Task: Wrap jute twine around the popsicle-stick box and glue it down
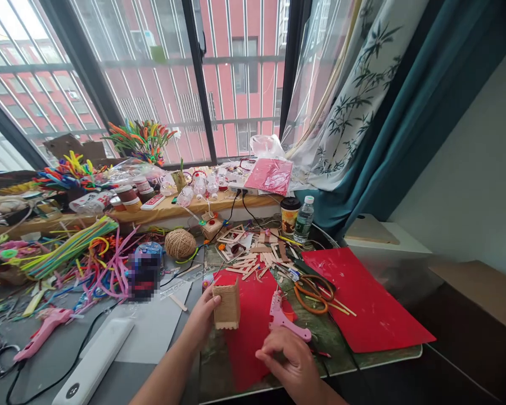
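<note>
A small tan box of stacked craft sticks [226, 306] is upright in my left hand [204, 318], with my thumb on its near side. A patch of red shows at its top. My right hand [290, 363] hovers at the front, fingers curled and thumb and index tips close together. I see nothing between them. Just beyond that hand a pink glue gun [284, 320] lies on a red sheet [251, 360]; the two are close in view, and I cannot tell whether they touch.
Loose craft sticks [253, 261] lie behind the box. Orange-handled scissors [314, 295] rest near another red sheet [362, 304]. A twine ball [180, 245], pipe cleaners [76, 247] and a second pink glue gun [44, 333] lie left. A cup [289, 216] and bottle [304, 220] stand behind.
</note>
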Demonstrator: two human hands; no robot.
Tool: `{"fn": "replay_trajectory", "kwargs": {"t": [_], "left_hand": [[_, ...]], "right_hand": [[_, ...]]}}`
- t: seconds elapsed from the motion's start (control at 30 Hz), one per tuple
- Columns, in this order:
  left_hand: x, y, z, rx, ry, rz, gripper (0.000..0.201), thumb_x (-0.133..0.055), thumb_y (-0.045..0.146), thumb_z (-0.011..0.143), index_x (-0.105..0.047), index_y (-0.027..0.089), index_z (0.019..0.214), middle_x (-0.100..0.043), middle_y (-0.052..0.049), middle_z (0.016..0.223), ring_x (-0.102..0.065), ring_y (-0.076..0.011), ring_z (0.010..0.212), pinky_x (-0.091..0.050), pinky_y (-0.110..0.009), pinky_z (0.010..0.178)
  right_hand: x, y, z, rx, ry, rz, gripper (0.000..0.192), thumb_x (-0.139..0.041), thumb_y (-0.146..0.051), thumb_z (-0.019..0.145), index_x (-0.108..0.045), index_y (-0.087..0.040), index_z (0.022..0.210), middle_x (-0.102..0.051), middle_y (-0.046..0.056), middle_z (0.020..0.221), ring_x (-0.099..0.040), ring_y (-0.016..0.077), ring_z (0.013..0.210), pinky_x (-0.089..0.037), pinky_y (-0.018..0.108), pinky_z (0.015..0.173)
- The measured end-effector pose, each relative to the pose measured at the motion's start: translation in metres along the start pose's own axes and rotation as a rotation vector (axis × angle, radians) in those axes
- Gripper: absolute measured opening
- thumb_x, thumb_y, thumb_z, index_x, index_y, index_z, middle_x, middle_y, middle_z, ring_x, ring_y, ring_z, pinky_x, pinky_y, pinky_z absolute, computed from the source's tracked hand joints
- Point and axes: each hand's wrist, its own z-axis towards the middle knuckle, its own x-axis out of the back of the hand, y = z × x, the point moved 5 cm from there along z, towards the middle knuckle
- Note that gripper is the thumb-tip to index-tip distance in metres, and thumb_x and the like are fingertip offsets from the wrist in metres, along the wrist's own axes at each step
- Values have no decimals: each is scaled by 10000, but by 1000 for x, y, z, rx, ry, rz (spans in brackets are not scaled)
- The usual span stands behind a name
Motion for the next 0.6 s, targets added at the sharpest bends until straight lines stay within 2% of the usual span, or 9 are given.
{"fn": "replay_trajectory", "kwargs": {"t": [0.07,0.13,0.27,0.47,0.6], "left_hand": [[-8,-2,10,113,-8,-101,562,-864,457,746,-725,161,1203,-801,-133,1180,-740,-378,1146,-598,-391,893],[-16,0,24,161,-20,-150,513,-809,483,795,-724,150,1176,-818,-130,1066,-783,-358,1005,-618,-418,832],[-23,5,52,173,-54,-250,557,-697,503,870,-659,151,1300,-809,-132,1108,-788,-323,981,-624,-432,860],[9,-1,63,180,-21,-478,547,-672,476,888,-633,190,1352,-814,-97,1017,-790,-310,867,-643,-422,767],[18,-1,64,180,-30,-570,492,-664,443,915,-647,216,1351,-805,-96,1070,-784,-317,918,-652,-456,787]], "right_hand": [[10,8,-4,-18,35,-60,150,-744,-241,965,-681,-245,828,-724,-9,727,-689,177,666,-539,278,692],[18,15,-6,-27,57,-114,151,-750,-236,956,-689,-248,818,-728,-11,725,-705,182,673,-545,276,700],[35,23,-5,-60,96,-192,140,-728,-198,960,-715,-255,833,-740,-6,742,-728,184,697,-565,266,686],[83,31,-4,-98,101,-354,137,-721,-178,970,-774,-288,1032,-830,37,1000,-789,233,945,-620,341,898],[98,42,-8,-201,106,-452,83,-710,-252,985,-778,-280,1022,-826,56,1001,-790,257,944,-632,373,896]]}}
